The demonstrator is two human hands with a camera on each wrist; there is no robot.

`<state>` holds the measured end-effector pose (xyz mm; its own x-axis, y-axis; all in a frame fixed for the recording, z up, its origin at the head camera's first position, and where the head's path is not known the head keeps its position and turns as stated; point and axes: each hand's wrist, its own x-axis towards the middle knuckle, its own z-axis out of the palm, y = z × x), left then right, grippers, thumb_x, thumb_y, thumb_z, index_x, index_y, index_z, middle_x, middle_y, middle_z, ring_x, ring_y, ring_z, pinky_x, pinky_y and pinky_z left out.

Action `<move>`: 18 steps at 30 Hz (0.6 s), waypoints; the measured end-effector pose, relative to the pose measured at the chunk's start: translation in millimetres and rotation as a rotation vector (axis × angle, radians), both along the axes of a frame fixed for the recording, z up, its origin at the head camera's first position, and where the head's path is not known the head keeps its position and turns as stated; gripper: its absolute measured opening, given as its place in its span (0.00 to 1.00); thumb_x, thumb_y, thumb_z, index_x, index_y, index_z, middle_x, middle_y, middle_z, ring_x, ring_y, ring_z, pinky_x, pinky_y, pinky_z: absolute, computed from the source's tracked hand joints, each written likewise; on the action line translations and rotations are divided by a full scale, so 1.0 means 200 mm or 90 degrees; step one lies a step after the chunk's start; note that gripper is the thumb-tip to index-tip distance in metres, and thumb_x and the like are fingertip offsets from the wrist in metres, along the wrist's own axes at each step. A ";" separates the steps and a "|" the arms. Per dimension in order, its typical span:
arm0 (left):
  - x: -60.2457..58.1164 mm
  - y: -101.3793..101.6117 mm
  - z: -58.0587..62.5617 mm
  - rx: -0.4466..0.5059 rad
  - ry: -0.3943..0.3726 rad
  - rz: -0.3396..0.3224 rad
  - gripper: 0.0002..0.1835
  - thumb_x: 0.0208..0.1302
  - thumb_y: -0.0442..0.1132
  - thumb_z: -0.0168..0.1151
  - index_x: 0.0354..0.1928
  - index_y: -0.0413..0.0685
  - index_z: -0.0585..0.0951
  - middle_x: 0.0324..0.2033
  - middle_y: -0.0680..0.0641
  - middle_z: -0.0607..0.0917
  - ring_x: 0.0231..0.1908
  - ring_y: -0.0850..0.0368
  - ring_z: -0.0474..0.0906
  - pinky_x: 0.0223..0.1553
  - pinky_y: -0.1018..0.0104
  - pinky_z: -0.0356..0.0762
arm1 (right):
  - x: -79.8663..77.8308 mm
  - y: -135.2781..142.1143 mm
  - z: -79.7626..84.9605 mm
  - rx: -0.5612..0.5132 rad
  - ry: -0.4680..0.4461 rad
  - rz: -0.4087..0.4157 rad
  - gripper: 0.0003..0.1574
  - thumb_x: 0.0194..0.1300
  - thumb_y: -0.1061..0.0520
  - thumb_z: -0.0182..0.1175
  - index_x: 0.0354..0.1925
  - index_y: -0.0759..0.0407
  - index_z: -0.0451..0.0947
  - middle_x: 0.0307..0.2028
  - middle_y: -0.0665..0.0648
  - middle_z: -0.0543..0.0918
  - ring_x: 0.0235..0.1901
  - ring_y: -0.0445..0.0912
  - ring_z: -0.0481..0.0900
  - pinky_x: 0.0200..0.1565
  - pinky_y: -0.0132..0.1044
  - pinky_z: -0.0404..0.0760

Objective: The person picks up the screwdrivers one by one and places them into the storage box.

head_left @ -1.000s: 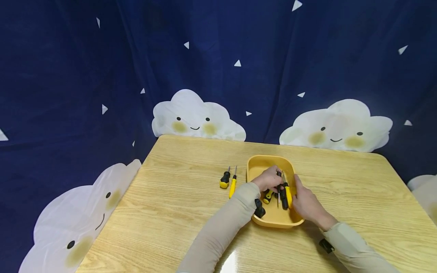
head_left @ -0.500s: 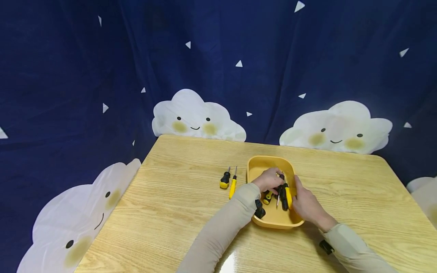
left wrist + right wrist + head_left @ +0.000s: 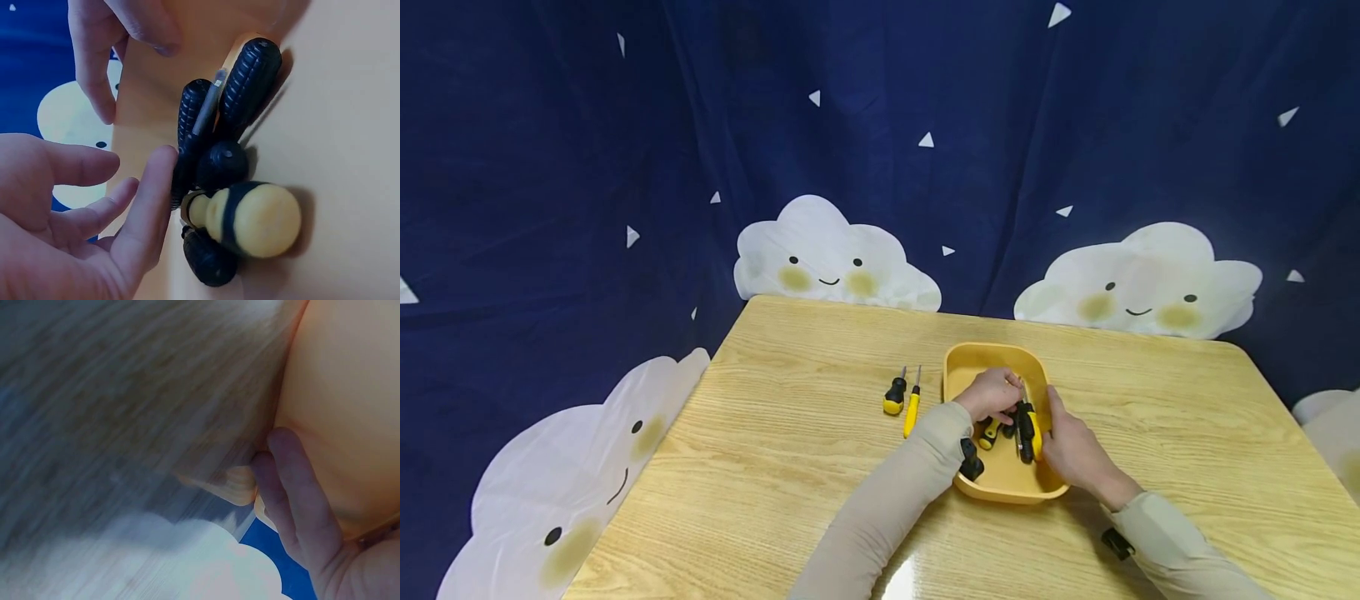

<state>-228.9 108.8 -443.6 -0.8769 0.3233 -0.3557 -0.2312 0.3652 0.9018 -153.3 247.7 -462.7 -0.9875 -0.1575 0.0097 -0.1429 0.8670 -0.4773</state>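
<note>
In the head view my left hand (image 3: 992,395) is inside the orange plastic box (image 3: 1011,496), over several screwdrivers. The left wrist view shows its fingers loosely extended, one fingertip against a black screwdriver (image 3: 209,106) whose metal shaft lies across other handles. Beside it are a thick ribbed black handle (image 3: 251,81) and a stubby screwdriver with a yellow-ended handle (image 3: 265,219). A yellow handle (image 3: 1037,435) lies by the right wall. My right hand (image 3: 1075,446) grips that wall; its fingers (image 3: 303,494) press the outside.
Left of the box on the wooden table (image 3: 790,400) lie a stubby black-and-yellow screwdriver (image 3: 895,396) and a slim yellow screwdriver (image 3: 913,410), side by side. A blue curtain with clouds (image 3: 838,258) hangs behind the table.
The black screwdriver near my left fingers has shifted right and come down against the other handles, and the fingers have loosened from it. My right hand keeps its hold on the box.
</note>
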 end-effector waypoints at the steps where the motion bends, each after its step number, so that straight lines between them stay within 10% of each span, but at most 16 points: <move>1: 0.00 0.00 0.00 0.002 -0.001 0.001 0.03 0.68 0.33 0.54 0.40 0.43 0.76 0.30 0.47 0.75 0.29 0.53 0.75 0.33 0.59 0.82 | 0.00 0.00 0.00 0.001 0.001 0.001 0.43 0.61 0.67 0.45 0.69 0.75 0.38 0.42 0.79 0.76 0.24 0.50 0.74 0.25 0.41 0.72; 18: -0.07 -0.14 0.21 0.151 0.028 -0.038 0.02 0.67 0.32 0.54 0.40 0.41 0.74 0.33 0.44 0.75 0.38 0.44 0.79 0.36 0.57 0.82 | 0.01 0.00 0.00 0.005 0.000 -0.001 0.44 0.62 0.67 0.46 0.70 0.74 0.38 0.41 0.79 0.76 0.26 0.51 0.75 0.28 0.45 0.75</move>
